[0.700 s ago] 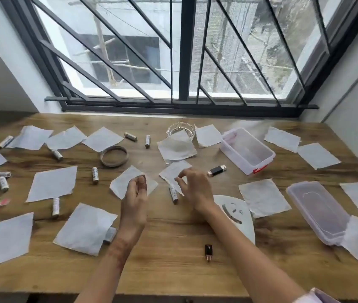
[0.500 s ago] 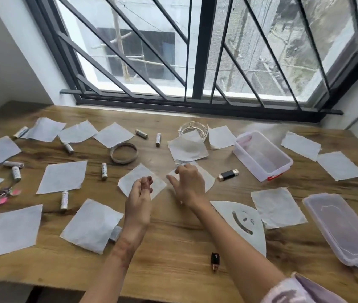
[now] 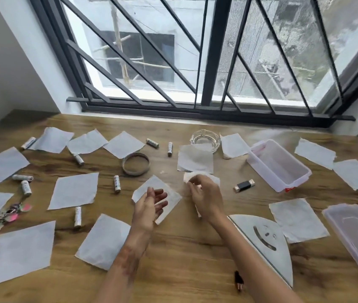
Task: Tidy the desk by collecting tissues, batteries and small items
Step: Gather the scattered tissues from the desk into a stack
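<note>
The right hand (image 3: pixel 205 195) had closed since half a second earlier. Then its fingers lay spread over a sheet lying flat. Now they were curled round a crumpled white tissue (image 3: pixel 212 178), bunched up at the fingertips near the middle of the wooden desk (image 3: pixel 184 259). The left hand (image 3: pixel 149 207) had changed the other way: its fingers, drawn together before, were now released and spread, palm half upward. It held nothing and hovered over a flat white tissue (image 3: pixel 152 184) just beside the right hand.

I judged from this that the first tissue was as good as collected. The task was barely begun, since many sheets and batteries were strewn across the desk. The clear rectangular plastic box (image 3: pixel 263 173) to the right looked empty (its red clip faced the person).

Some things were hard to read. Motion blur smeared the right fingertips, so I could not tell whether the bunched tissue had wholly left the wood. The right hand covered the spot where a white cylindrical battery (image 3: pixel 197 212) had lain, and only a pale sliver below the hand suggested it. The clear plastic lid (image 3: pixel 357 241) ran off the right edge, and a small black object (image 3: pixel 238 281) near the front edge was too blurred to name.
</note>
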`<state>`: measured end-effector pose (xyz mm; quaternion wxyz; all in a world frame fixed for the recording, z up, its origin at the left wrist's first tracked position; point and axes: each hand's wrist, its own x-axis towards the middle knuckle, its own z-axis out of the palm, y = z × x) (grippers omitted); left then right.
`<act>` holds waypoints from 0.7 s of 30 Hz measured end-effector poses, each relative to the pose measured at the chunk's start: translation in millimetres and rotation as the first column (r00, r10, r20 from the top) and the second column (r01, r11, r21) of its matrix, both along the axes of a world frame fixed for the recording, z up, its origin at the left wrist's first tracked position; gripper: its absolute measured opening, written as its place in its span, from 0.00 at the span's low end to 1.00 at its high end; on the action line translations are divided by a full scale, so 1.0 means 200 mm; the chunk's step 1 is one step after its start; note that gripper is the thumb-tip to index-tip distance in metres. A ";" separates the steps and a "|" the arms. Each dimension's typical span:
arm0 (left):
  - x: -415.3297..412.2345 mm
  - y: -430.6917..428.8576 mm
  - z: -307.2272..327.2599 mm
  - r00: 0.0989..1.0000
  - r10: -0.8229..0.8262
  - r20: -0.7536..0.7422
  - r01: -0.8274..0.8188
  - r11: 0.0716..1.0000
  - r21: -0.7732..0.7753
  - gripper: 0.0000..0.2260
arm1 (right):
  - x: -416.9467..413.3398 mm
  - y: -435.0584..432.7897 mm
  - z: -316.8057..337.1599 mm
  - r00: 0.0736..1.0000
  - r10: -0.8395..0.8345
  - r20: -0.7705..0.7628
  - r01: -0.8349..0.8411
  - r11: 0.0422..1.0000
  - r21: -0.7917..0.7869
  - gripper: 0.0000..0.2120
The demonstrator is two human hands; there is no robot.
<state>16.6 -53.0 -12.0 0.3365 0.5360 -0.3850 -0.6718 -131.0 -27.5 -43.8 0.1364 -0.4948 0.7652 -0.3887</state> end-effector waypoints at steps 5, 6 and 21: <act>0.01 -0.06 0.01 0.964 -0.024 -0.263 0.127 0.915 0.382 0.21 | 0.10 0.12 0.11 0.992 0.058 0.111 -0.031 0.972 -0.231 0.03; 0.02 -0.07 0.02 0.947 -0.031 -0.320 0.173 0.889 0.424 0.24 | 0.13 0.14 0.12 0.989 0.110 0.097 -0.081 0.962 -0.262 0.04; 0.07 -0.16 0.00 0.908 0.037 -0.418 0.162 0.888 0.430 0.14 | 0.27 0.16 0.01 0.979 0.194 -0.067 -0.204 0.947 -0.250 0.14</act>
